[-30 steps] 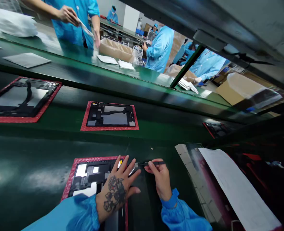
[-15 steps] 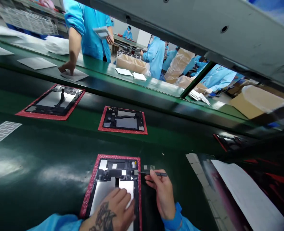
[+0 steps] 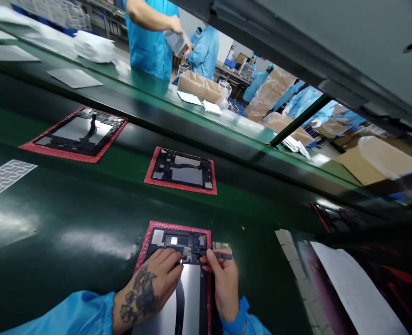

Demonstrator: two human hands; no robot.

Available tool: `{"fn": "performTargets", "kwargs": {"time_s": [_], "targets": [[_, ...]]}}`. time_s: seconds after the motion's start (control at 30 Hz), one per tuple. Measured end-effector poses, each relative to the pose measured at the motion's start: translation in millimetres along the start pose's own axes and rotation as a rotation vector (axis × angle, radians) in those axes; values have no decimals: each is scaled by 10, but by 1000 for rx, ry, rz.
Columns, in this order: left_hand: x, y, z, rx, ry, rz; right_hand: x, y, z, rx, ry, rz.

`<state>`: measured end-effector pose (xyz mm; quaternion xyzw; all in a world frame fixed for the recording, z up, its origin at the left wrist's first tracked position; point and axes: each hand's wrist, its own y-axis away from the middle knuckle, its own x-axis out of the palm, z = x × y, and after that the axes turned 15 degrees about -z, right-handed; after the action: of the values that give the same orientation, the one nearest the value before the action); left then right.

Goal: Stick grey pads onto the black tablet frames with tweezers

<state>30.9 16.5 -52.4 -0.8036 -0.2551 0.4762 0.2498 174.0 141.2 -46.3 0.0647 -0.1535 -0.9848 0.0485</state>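
Observation:
An opened tablet (image 3: 191,298) with black and silver inner parts lies on a red bubble-wrap sheet (image 3: 206,227) in front of me. My left hand (image 3: 157,279) rests over its left side, fingers curled and close together by the upper part; their tips are partly hidden. Dark tweezers (image 3: 222,255) are pinched in my right hand (image 3: 224,274). The tip of the tweezers reaches a small grey square (image 3: 187,251) near my left fingertips. Whether the tips grip that square is too small to tell. A white square (image 3: 174,240) shows on the tablet above my left hand.
Farther off lie two more opened tablets (image 3: 187,168) (image 3: 83,132) on red sheets. A patterned white sheet (image 3: 9,177) is at left; papers (image 3: 352,284) lie at right. Behind a raised ledge (image 3: 150,100), co-workers in blue stand near lined boxes (image 3: 201,86). An overhead panel (image 3: 314,37) hangs above.
My left hand has moved up the tablet, uncovering a black cable. My right hand has brought the tweezers left over it. The co-worker's hand has lifted from the white sheet across the ledge.

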Motion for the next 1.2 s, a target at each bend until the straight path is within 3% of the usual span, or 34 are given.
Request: {"fn": "performTargets", "kwargs": {"time_s": [0.3,0.77,0.87,1.07,1.2], "targets": [[25,6,-16,-15,-6,-14,20,24,65,3,42,-1],[-44,-50,-78,-15,-31,27,-41,-31,82,-151,33,24],[-39,-39,-82,-9,-46,32,-152,-124,197,-169,-9,-33],[69,-155,-126,94,-68,-108,-598,-433,382,-101,-52,-65],[277,-409,-261,156,-111,30,-726,-557,353,-90,-44,-104]]}}
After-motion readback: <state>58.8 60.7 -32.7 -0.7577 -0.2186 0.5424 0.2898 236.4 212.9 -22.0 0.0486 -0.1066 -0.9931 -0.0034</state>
